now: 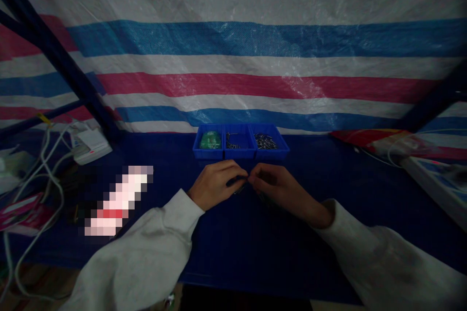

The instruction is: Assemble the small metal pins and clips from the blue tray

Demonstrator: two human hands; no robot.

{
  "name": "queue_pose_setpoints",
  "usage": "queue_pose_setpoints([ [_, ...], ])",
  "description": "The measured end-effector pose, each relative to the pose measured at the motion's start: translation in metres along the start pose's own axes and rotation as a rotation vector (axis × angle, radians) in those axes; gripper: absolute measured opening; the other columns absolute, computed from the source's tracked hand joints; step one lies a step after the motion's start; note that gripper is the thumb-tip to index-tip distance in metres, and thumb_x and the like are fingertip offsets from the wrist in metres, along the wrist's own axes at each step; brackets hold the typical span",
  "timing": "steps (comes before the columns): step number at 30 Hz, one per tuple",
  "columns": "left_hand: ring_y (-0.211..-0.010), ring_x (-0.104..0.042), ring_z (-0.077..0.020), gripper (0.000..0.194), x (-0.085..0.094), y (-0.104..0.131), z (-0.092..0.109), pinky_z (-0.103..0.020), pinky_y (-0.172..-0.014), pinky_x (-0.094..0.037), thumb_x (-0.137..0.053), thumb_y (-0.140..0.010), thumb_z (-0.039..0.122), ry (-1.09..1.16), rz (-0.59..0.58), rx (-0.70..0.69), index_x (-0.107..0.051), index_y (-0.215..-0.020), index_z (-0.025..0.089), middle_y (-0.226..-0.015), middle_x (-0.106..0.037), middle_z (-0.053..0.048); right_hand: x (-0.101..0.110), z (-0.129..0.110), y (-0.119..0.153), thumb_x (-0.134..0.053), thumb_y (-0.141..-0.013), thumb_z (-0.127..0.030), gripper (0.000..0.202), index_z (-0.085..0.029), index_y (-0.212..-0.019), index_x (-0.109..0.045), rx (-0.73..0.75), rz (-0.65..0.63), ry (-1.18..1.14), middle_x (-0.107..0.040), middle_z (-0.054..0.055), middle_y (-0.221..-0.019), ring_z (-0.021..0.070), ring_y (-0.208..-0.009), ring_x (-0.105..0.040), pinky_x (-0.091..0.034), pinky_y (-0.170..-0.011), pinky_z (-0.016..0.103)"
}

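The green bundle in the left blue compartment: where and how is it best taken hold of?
Probably from above, with a pinch across the middle of the green bundle: its top lies exposed, while the walls of the blue compartment around it would hinder a grip from the side. The left hand is the nearer one.

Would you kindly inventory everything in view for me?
Table: one, dark blue, centre
Sheet: one, striped red, white and blue, background
Compartments: three, blue, table's back
Green contents: count unclear, left compartment
Metal parts: many, silvery, middle and right compartments
Frame bars: several, dark blue, both sides
Cables: several, white, left
Box: one, white, back left
Packaging: count unclear, pink, left edge
Pixelated object: one, pale, left
Packet: one, red, back right
White object: one, right edge
Small item: count unclear, dark, centre
Sleeves: two, light grey, foreground
Left hand: one, bare, centre
Right hand: one, bare, centre
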State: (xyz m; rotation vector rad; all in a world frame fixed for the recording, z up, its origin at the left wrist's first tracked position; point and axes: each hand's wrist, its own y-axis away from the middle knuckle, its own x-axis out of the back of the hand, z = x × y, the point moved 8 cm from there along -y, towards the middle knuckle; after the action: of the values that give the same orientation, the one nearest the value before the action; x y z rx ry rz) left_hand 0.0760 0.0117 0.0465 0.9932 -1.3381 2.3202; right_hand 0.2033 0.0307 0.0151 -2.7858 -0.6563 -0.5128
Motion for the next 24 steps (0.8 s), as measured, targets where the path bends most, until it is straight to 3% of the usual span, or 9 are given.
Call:
queue_pose_setpoints([
  [8, -0.082, -0.065, -0.0151, 0.012, -0.002, -0.001, 0.0, -0.028, -0.075, -0.054, -0.057, -0.087, 0.012, -0.027, -0.013, 0.002, -0.065, -0.094, 0.016, -0.088, -0.068, -0.005, -0.003, -0.002, 0.001, -0.062, -0.088, -0.042, 0.024, -0.019, -0.081, -0.062, 0.017, -0.005, 0.024, -0.059, -0.002, -0.069, 0.0118, -0.062, -0.053, -0.04, -0.056, 0.024],
  [13, -0.08, -0.064, -0.0148, 0.012, 0.003, -0.004, 0.004, -0.029, -0.076, -0.053, -0.058, -0.085, 0.009, 0.022, 0.03, -0.003, -0.065, -0.091, 0.016, -0.086, -0.069, -0.004, 0.002, 0.0, -0.001, -0.062, -0.088, -0.036, 0.017, -0.02, -0.092, -0.065, 0.014, 0.049, 0.019, -0.066, 0.001, -0.079, 0.0146, -0.071, -0.06, -0.046, -0.065, 0.027],
  [17, -0.082, -0.063, -0.0155, 0.012, 0.005, -0.006, 0.006, -0.031, -0.077, -0.052, -0.058, -0.087, 0.013, 0.033, 0.039, -0.014, -0.069, -0.092, 0.018, -0.088, -0.069, -0.004, -0.001, 0.0, -0.001, -0.058, -0.09, -0.036, 0.019, -0.021, -0.095, -0.069, 0.026, -0.012, 0.043, -0.071, 0.003, -0.086, 0.0172, -0.078, -0.065, -0.05, -0.074, 0.031],
  [24, -0.082, -0.062, -0.0161, 0.01, 0.009, -0.004, 0.003, -0.032, -0.077, -0.052, -0.062, -0.089, 0.02, 0.021, 0.085, 0.006, -0.069, -0.096, 0.018, -0.088, -0.069, -0.005, 0.002, 0.002, -0.001, -0.058, -0.091, -0.038, 0.022, -0.02, -0.088, -0.069, 0.035, -0.002, 0.052, -0.068, 0.001, -0.078, 0.0155, -0.072, -0.063, -0.048, -0.067, 0.028],
])
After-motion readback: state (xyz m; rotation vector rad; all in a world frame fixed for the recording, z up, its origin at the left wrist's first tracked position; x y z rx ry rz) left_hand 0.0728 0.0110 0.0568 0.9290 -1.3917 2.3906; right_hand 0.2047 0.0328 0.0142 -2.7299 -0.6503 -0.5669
